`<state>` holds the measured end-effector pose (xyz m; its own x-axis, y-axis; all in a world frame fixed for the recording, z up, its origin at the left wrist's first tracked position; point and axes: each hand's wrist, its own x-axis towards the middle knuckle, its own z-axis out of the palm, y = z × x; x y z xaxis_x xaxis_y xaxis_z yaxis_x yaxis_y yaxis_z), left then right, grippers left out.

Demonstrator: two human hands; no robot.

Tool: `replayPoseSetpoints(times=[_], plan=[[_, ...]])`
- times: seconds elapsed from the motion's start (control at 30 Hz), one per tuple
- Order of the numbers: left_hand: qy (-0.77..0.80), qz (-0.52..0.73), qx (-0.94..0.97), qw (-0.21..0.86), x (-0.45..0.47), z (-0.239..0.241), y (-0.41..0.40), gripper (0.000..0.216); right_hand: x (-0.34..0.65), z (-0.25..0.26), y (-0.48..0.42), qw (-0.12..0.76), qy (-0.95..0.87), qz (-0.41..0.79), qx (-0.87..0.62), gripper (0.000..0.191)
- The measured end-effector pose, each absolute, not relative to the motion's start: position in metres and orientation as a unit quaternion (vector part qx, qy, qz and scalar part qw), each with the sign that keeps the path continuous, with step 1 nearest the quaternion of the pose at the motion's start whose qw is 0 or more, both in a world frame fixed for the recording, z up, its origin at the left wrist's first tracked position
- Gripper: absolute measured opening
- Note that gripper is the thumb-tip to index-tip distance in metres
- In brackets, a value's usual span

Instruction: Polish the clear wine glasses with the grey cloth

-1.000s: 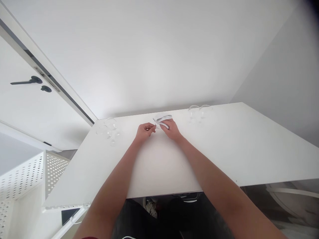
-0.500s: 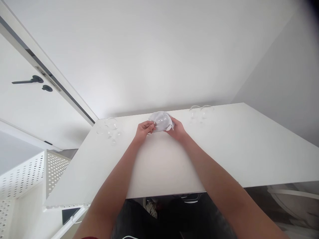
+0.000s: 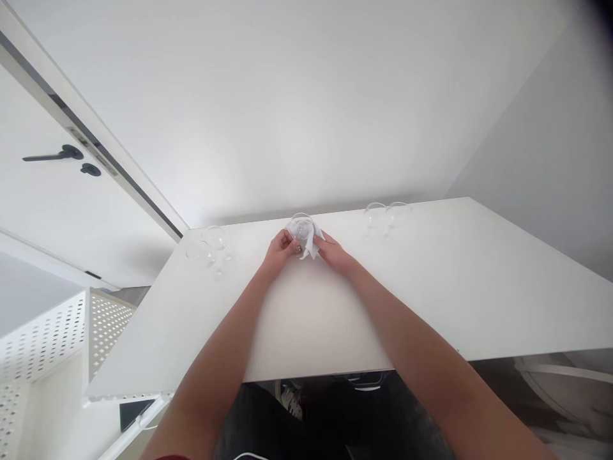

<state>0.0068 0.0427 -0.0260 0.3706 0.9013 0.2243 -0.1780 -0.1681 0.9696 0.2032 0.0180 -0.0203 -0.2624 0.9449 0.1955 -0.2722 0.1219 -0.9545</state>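
A clear stemmed glass (image 3: 301,225) is held over the far middle of the white table (image 3: 316,319), its round rim facing up towards me. My left hand (image 3: 280,249) is closed on the lower left part of the glass; its fingers partly cover the stem. From the right, my right hand (image 3: 332,250) grips a thin white cloth (image 3: 312,244) and presses it against the bowl. Loose folds of the cloth hang down at the front. Some of the right fingers are hidden behind the cloth.
Clear stemmed glasses (image 3: 214,239) stand on the table to the left. Two more clear glasses (image 3: 398,217) stand at the far right, near the wall (image 3: 306,115). A door with a black handle (image 3: 67,153) is at the left, above a white perforated panel (image 3: 108,319).
The glass has tipped from lying sideways to rim up, and its rim now shows. The cloth has gathered towards the right side, and my right hand has shifted slightly left.
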Motion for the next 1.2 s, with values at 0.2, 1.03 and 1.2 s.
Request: replayPoseSetpoints(times=[0.2, 1.03, 1.2], plan=[[0.341, 0.471, 0.621, 0.526, 0.009, -0.028, 0.042, 0.052, 0.200, -0.010, 0.013, 0.475, -0.667, 0.486, -0.304, 0.053], [0.190, 0.491, 0.565, 0.635, 0.001, -0.003, 0.031, 0.058, 0.205, -0.009, 0.008, 0.396, -0.504, 0.728, -0.244, 0.034], [0.214, 0.524, 0.571, 0.594, 0.001, -0.007, 0.033, 0.053, 0.202, -0.011, 0.012, 0.444, -0.539, 0.666, -0.261, 0.039]])
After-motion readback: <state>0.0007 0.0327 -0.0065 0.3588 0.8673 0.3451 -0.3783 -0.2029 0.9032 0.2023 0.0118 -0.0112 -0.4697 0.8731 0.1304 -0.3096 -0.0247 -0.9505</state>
